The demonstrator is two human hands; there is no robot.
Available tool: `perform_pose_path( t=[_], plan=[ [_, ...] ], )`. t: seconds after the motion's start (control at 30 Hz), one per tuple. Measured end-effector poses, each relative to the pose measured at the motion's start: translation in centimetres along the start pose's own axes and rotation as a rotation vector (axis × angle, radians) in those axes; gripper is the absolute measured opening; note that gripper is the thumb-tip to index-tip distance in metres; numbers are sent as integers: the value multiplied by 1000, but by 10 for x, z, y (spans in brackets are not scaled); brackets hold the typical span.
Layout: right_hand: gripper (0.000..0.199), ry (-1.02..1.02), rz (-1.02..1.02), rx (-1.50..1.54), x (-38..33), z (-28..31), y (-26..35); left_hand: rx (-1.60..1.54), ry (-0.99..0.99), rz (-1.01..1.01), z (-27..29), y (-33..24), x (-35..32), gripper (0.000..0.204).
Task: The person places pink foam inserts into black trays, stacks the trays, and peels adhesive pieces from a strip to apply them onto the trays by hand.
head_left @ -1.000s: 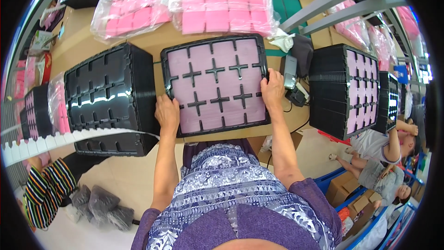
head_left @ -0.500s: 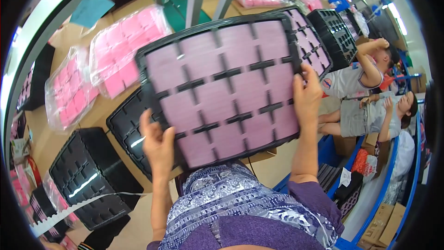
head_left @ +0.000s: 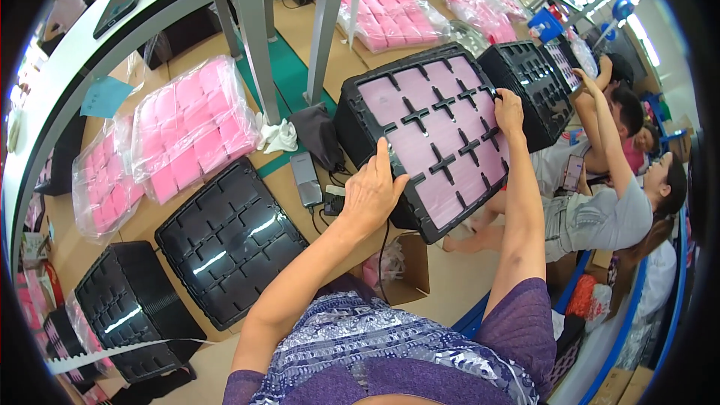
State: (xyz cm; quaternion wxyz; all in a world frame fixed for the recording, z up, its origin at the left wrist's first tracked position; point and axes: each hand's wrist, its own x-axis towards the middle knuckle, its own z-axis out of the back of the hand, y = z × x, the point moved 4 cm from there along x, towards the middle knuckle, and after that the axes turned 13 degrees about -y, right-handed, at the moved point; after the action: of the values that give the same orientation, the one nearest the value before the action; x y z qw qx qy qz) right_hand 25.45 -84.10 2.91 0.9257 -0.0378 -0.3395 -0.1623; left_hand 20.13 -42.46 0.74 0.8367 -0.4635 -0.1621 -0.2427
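Note:
A black plastic tray (head_left: 450, 151), with pale pink pieces in its compartments, lies tilted on top of a stack of black trays (head_left: 358, 121). At its left edge is my left hand (head_left: 373, 193), index finger stretched along the rim and thumb over the near corner; the other fingers are partly hidden. The right edge is gripped by my right hand (head_left: 510, 111), its fingers curled over the rim. To the left, an empty black tray (head_left: 229, 244) rests on the cardboard-covered table.
Bags of pink blocks (head_left: 196, 131) lie at left, with more pink blocks (head_left: 390, 16) behind the grey metal legs (head_left: 251, 30). A phone (head_left: 306, 178) and a dark pouch (head_left: 316, 135) sit mid-table. Another tray stack (head_left: 135, 315) stands near left. Co-workers (head_left: 577, 214) are at right.
The pink-filled tray has moved away from my body and to the right, onto the tray stack. Both hands went with it. The empty tray at left now shows fully.

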Motion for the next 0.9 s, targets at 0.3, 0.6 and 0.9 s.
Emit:
perform_pose_path(
  t=[0.3, 0.6, 0.9],
  plan=[
    [26, 77, -100, 215, 11, -34, -17, 80, 1, -36, -8, -5, 9, 78],
    [25, 80, -98, 268, 21, -37, -31, 89, -17, -53, -25, -6, 15, 80],
    [30, 98, 1, 219, 26, -57, -30, -39, 94, 149, -10, 2, 5, 80]
  ],
)
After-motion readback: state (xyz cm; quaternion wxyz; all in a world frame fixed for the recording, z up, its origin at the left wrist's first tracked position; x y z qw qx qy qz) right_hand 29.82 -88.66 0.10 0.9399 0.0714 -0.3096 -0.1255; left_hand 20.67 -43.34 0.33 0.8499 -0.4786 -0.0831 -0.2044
